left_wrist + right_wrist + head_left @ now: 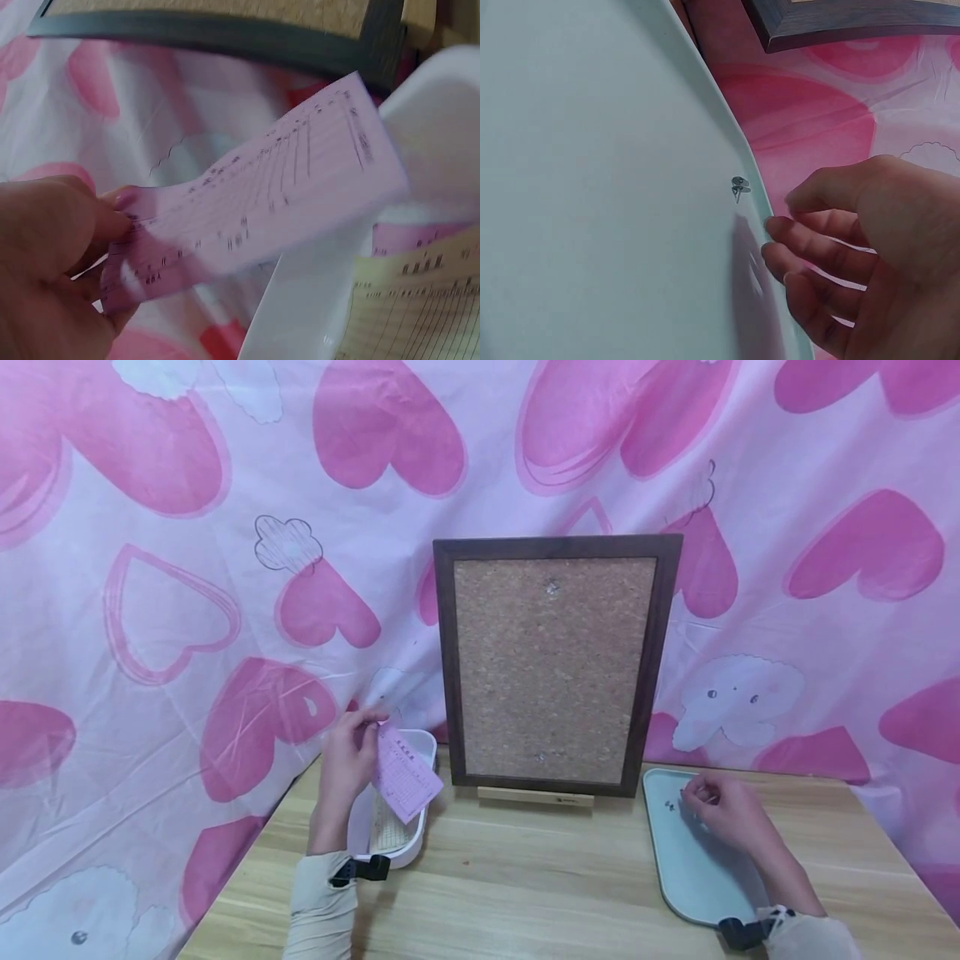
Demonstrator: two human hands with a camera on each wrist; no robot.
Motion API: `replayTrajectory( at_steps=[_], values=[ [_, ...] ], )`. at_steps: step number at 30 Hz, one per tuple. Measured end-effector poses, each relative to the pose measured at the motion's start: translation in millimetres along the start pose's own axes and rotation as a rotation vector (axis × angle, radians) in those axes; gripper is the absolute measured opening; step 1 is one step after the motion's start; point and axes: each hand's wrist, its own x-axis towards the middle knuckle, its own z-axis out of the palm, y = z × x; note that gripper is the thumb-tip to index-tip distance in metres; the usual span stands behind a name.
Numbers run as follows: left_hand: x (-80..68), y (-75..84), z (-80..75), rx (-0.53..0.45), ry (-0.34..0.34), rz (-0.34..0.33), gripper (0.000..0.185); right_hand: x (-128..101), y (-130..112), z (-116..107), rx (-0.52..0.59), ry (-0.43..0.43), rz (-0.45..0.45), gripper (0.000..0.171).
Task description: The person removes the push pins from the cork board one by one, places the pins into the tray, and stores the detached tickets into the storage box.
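The left hand (pixel 348 760) is raised above the near-left part of the worktop (pixel 525 885), its fingers (pixel 112 225) pinching one end of a pink slip (pixel 405 772) that tilts over a white tub (pixel 420 747) holding more printed sheets. The right hand (pixel 720 810) hovers low over the far end of a pale green tray (pixel 675 877), fingers (pixel 810 244) loosely curled and close together; whether they hold anything I cannot tell. A small clear pushpin (pixel 739 186) lies just beside them near the tray's rim. A framed cork board (pixel 555 668) stands upright between the hands, with bare wood before it.
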Motion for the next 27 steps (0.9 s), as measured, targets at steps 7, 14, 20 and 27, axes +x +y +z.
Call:
replayTrajectory(
  at_steps=[7,14,20,27],
  values=[
    [-2.7,-8.7,-16.6,0.041,-0.125,-0.088,0.024,1,3,3,-0.045,-0.037,0.010,0.011],
    [-2.7,-24.6,-23.2,0.106,-0.251,-0.041,0.026,1,4,4,-0.057,-0.035,-0.014,0.007],
    [-1.5,-55.9,-4.2,0.038,-0.361,0.003,0.020,0,4,5,-0.069,-0.046,-0.021,0.009],
    [-8.4,-25.0,4.2,0.152,-0.383,-0.054,0.024,-1,4,5,-0.075,-0.061,-0.039,0.010]
  ],
)
